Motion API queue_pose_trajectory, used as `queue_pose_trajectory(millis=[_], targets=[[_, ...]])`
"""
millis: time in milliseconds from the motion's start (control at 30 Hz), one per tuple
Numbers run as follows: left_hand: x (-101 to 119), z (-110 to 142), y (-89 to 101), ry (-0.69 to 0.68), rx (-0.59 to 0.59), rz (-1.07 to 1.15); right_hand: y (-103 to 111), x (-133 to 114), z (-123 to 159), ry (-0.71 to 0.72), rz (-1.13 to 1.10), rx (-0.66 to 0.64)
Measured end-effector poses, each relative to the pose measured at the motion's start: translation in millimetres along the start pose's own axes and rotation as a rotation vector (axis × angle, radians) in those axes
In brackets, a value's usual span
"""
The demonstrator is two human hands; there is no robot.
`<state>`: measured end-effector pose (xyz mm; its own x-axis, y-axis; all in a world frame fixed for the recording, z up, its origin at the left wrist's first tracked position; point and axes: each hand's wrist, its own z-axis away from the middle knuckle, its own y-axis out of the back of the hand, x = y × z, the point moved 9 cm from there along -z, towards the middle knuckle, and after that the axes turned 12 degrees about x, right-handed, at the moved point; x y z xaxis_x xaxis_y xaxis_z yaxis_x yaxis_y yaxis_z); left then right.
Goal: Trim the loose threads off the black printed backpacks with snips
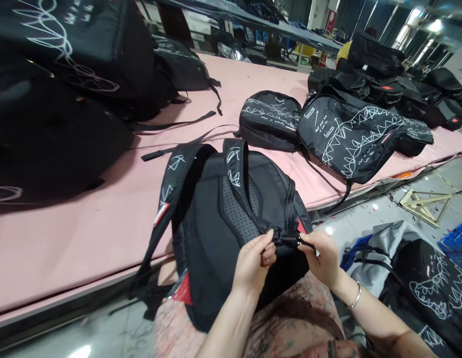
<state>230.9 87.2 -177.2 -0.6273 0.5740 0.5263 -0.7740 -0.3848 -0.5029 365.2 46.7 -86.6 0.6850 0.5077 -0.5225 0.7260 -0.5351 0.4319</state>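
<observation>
A black backpack (201,214) rests across my lap and against the table edge, its padded back panel and two shoulder straps facing up. White scribbled lines decorate the straps. Near its lower right side, my left hand (255,261) pinches the end of the right shoulder strap (236,171) by a black buckle (288,238). My right hand (322,253), with a silver bangle on the wrist, grips the other end of that buckle. The fingertips of both hands are closed, and the buckle lies between them. Red corner patches show at both sides of the backpack.
The pink-topped table (141,238) stretches left to right. Large black bags (59,124) fill its left side. A small printed bag (270,122) and a larger printed backpack (353,134) lie beyond mine. More backpacks (428,283) and a blue crate (456,243) are on the floor at right.
</observation>
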Motion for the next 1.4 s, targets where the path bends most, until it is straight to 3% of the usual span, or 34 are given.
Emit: queue_pose_trajectory(millis=[133,333,533,800,900,1100,1233,1300,1400], targets=[[-7.4,2.8,-2.0,0.118,0.038,0.104,0.6,-13.1,0.1,0.136,0.129,0.012],[-11.9,8.7,-6.7,0.182,0.079,0.153,-2.5,-15.4,-1.2,0.161,0.191,0.021],[-14.1,11.1,-8.9,0.177,0.040,0.112,-7.1,-10.0,1.0,0.124,0.232,-0.029],[-4.7,11.9,-9.2,0.020,0.031,0.077,-7.1,-11.9,-2.2,0.148,0.276,-0.018],[-4.1,11.7,-9.0,0.019,0.032,0.090,-7.4,-8.8,-4.3,0.089,0.181,-0.022],[-1.2,9.4,-4.8,0.015,0.017,0.048,-12.4,11.2,-4.5,-0.178,-0.071,-0.041],[15.7,8.1,4.2,-0.195,0.027,-0.196,-24.1,42.8,2.2,-0.504,-0.229,-0.033],[37.9,12.7,10.7,-0.474,0.103,-0.403,-31.7,60.1,7.8,-0.681,-0.330,0.002],[68.5,36.5,7.9,-1.009,0.196,-0.692,-50.8,69.9,11.6,-0.800,-0.457,-0.040]])
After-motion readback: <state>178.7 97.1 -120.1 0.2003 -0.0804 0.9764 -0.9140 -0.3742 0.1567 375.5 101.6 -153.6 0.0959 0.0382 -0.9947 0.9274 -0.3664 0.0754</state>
